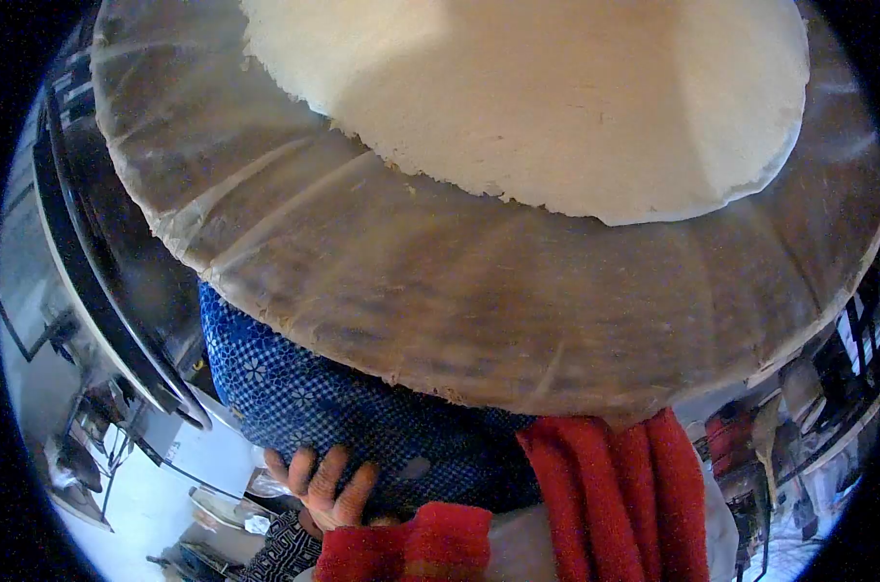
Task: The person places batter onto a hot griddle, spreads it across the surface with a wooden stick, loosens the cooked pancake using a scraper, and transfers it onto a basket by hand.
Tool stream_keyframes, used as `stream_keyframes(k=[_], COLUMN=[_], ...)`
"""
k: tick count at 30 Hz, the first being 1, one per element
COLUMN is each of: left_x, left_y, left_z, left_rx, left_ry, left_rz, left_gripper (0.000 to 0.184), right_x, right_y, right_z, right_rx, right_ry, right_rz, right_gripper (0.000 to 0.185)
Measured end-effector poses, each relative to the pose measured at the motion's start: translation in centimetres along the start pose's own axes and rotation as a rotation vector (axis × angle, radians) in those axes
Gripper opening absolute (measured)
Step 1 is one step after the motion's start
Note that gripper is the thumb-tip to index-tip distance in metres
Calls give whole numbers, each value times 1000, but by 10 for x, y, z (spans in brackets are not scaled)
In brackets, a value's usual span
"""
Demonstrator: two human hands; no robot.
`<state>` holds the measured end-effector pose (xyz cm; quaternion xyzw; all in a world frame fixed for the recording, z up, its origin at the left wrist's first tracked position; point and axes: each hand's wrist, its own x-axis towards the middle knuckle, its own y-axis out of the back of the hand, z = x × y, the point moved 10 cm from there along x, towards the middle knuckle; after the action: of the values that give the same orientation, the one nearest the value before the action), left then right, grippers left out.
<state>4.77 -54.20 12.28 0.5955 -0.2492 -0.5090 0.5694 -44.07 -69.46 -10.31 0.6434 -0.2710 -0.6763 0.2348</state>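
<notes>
Sheet [556, 107]: thin, pale, matte, ragged-edged; lying on disc. Disc [440, 291]: broad, round, brown, creased surface. Left hand [333, 490]: fingers slightly spread, curved against blue cloth [362, 436], checked and floral. Right hand: out of sight, cannot tell state. Red sleeve [615, 485]: deeply folded, reaching disc's rim.

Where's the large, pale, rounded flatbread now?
Head view: the flatbread lies at top, just right of centre, cut off by the frame, on the wide, brown, wrinkled round board.
</notes>
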Motion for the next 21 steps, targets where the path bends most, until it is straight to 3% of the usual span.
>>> stream_keyframes(k=[4, 10, 14, 15, 17, 19, 20, 21], left_x=[4, 39, 80, 91, 124, 172, 198, 214], left_y=[0, 6, 29, 2, -42, -59, -61, -79], left_z=[-1, 5, -16, -23, -15, 18, 28, 13], left_rx=[-85, -195, -754, -1349, -1760, -2048, -2125, -1996], left_ry=[23, 78, 303, 652, 919, 695, 482, 502], left_rz=[34, -101, 299, 340, 246, -139, -171, -47], left_gripper=[61, 61, 80, 79, 64, 66, 58, 55], right_x=[41, 103, 133, 141, 151, 159, 160, 160], right_y=[-8, -17, -11, -8, 1, 14, 23, 31], right_z=[-18, -67, -117, -128, -149, -175, -182, -185], right_rx=[8, 103, 218, 255, 383, 575, 683, 856], right_ry=[57, 196, 328, 362, 450, 532, 546, 539], right_rz=[3, 59, 99, 113, 152, 147, 134, 87], right_gripper=[34, 32, 31, 30, 29, 29, 28, 25])
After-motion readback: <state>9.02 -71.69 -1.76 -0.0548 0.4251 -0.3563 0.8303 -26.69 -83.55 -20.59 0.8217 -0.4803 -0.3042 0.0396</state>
